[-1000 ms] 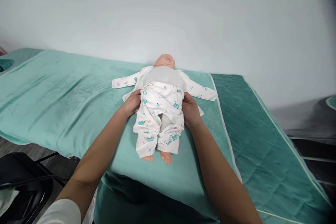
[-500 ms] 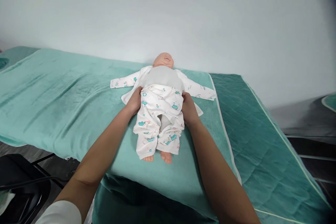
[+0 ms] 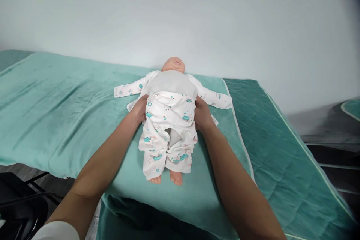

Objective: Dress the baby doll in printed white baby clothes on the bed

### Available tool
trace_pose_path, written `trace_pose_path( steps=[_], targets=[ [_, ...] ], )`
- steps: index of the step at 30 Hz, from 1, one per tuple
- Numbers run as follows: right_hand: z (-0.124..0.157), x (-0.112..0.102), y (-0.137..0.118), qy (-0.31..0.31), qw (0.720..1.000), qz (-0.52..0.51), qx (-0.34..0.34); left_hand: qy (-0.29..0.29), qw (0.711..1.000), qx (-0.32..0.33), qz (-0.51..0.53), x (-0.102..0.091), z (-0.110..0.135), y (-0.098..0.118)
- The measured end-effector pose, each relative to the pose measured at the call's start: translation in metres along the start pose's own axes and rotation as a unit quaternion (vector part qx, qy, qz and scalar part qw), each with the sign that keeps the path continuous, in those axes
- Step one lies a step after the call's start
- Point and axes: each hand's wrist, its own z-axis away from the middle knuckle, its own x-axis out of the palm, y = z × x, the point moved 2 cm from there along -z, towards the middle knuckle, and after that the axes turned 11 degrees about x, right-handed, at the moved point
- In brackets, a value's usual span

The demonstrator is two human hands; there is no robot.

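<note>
A baby doll (image 3: 173,80) lies on its back, head toward the wall, with its bare feet pointing at me. White printed pants (image 3: 171,110) cover its legs and reach up over the lower belly; the crotch is split open. Its white printed top (image 3: 215,97) lies spread wide under the grey torso, sleeves out to both sides. My left hand (image 3: 140,108) is closed on the waistband at the doll's left-of-view hip. At the opposite hip my right hand (image 3: 202,112) grips the waistband too. The fingertips of both hands are partly hidden by the cloth and doll.
A light green blanket (image 3: 70,112) covers the bed, over a darker quilted cover (image 3: 281,150) on the right. Behind stands a plain wall (image 3: 180,15). A black chair (image 3: 22,202) is at the lower left, and dark green cloth (image 3: 140,217) hangs at the front edge.
The view has shifted slightly closer. The doll's lower body and pants sit a little nearer to me, and both hands still hold the sides of the waistband.
</note>
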Motion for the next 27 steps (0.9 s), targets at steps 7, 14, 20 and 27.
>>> trace_pose_path(
  steps=[7, 14, 20, 27],
  targets=[
    [-0.005, 0.0, 0.002, 0.019, 1.0, -0.02, -0.009, 0.011, 0.998, 0.061, -0.033, 0.003, 0.009, 0.005],
    [-0.008, -0.005, 0.009, 0.02, 0.999, 0.028, -0.032, 0.133, 0.954, 0.224, -0.15, -0.011, 0.025, 0.015],
    [0.011, -0.013, 0.0, 0.191, 0.973, 0.097, -0.082, 0.087, 0.907, 0.32, -0.258, -0.003, 0.038, 0.028],
    [0.032, -0.004, -0.024, 0.083, 0.959, 0.175, -0.205, -0.064, 0.829, 0.377, -0.408, 0.0, 0.038, 0.033]
  ],
)
